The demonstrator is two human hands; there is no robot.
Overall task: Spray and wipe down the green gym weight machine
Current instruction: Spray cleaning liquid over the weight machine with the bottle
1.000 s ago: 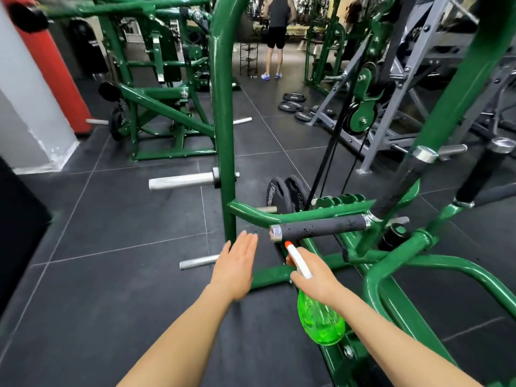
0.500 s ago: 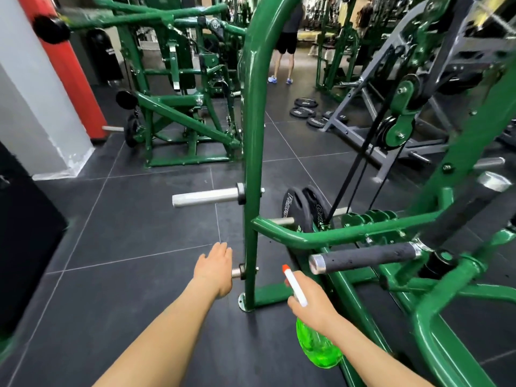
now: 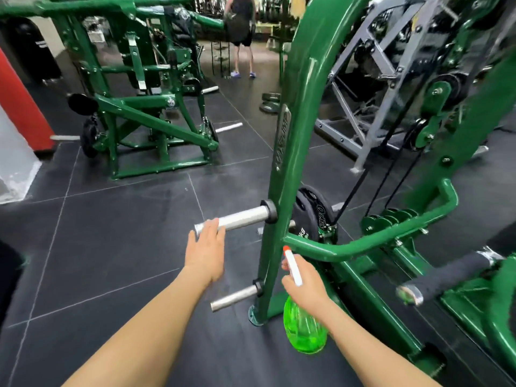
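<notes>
Spraying looks underway: the right hand point(image 3: 305, 286) grips the green spray bottle point(image 3: 304, 328) beside the green machine's upright post point(image 3: 290, 152), the left hand's point(image 3: 206, 250) straight, empty fingers point(image 3: 215, 227) touch the steel weight peg point(image 3: 240, 217); next, probably aim the nozzle there.

My left grip point(image 3: 206, 248) reaches forward, fingertips over the outer end of the upper peg point(image 3: 233, 220), which juts left from the upright post point(image 3: 290, 152) of the weight machine. A lower peg point(image 3: 234, 297) juts left from the same post near its foot, below and right of my left wrist. My right grip point(image 3: 303, 283) holds the spray bottle point(image 3: 303, 328) just right of the post, nozzle forward and up, under the curved bar point(image 3: 363, 247) that runs right from the post. A weight plate point(image 3: 318, 216) sits behind the post. The padded handle point(image 3: 449, 272) lies to my right. A 2nd machine point(image 3: 145, 121) stands far left on the floor point(image 3: 111, 247); a person point(image 3: 243, 32) stands beyond.
</notes>
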